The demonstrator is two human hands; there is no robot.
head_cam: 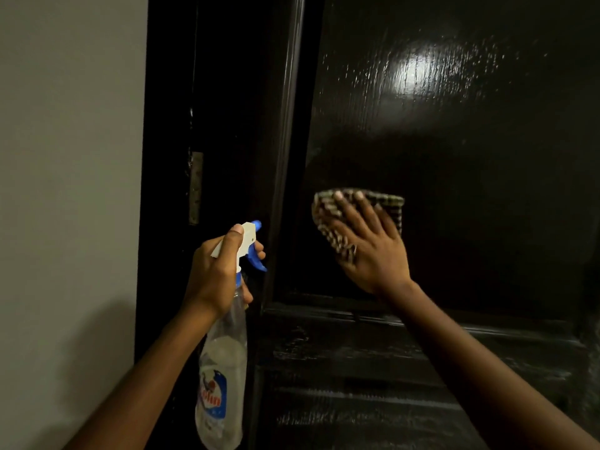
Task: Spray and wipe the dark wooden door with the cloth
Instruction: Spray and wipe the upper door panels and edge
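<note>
Two hands raised. Flat right hand (373, 251) presses cloth (394, 206) on door (454, 141); left hand (214, 274), at 8 o'clock, grips bottle (224, 368).

Dark glossy wooden door (454, 157), upright, with a bright glare high on its recessed panel and streaky wet marks across the rail below. Brown-and-cream checked cloth (394, 206), bunched, pressed to the panel's lower left under the flat right hand (370, 251). Clear plastic spray bottle (224, 368) with white head and blue trigger, gripped at the neck by the left hand (211, 274), roughly upright, beside the panel's left edge, nozzle toward the door.
</note>
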